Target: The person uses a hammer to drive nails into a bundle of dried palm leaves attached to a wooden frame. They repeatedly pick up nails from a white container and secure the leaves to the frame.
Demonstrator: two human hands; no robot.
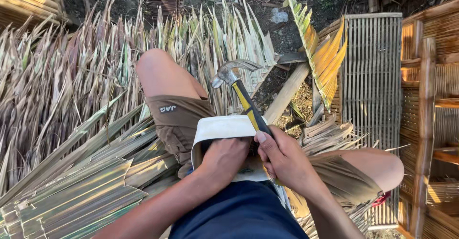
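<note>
I sit with knees apart in brown shorts. My right hand [283, 158] grips the yellow-and-black handle of a claw hammer [235, 79], whose steel head points up and away above my lap. My left hand [224, 157] reaches into a small white tub [219, 126] resting between my thighs, fingers curled inside it; what they hold is hidden. Both hands touch at the tub's right rim.
Dried palm-leaf thatch panels [71, 124] cover the ground to the left and ahead. A bamboo pole [287, 93] lies ahead of my right hand. A woven slatted bamboo panel [373, 76] and wooden frames [425, 124] stand at the right. A yellowing palm frond [320, 52] hangs over them.
</note>
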